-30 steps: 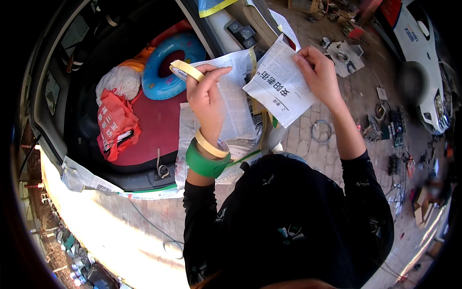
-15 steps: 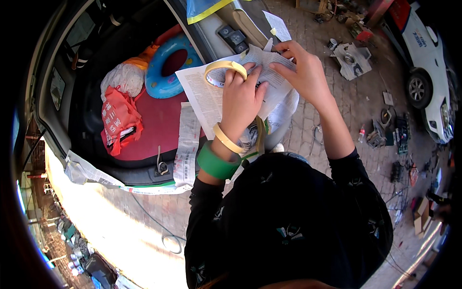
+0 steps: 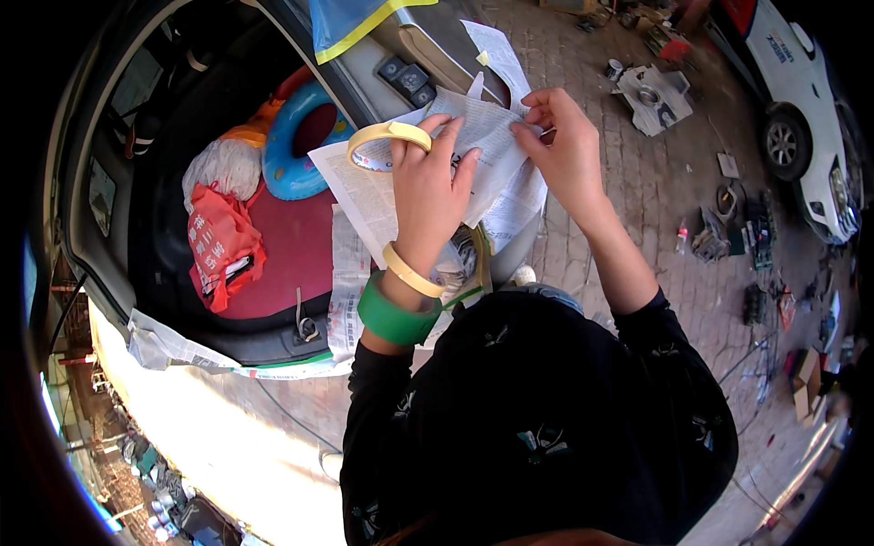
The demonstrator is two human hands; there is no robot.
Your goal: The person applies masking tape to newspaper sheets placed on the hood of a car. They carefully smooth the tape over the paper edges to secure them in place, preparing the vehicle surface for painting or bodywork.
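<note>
Newspaper (image 3: pixel 492 127), wht w/ grey print, a few creased, overlapping sheets, lies at R side of the open car boot (image 3: pixel 287 259), btwn both hands. L hand (image 3: pixel 428 196) is on it, grip wide, thumb apart; R hand (image 3: pixel 566 146) has a narrow grip at newspaper's R edge, can't tell if it's pinching it. Wide green band (image 3: pixel 396 312) & cream ring (image 3: pixel 411 273) circle L wrist; cream tape roll (image 3: pixel 405 134) hooks on L fingers. Around: brick floor (image 3: pixel 674 300) w/ scattered parts, wht car (image 3: pixel 806 82) far R, blue inflatable ring (image 3: pixel 282 164) & red bag (image 3: pixel 223 241) in boot, on maroon liner. Wht car cut off by dark rim; some print hidden under L hand; R fingertips partly hidden.
</note>
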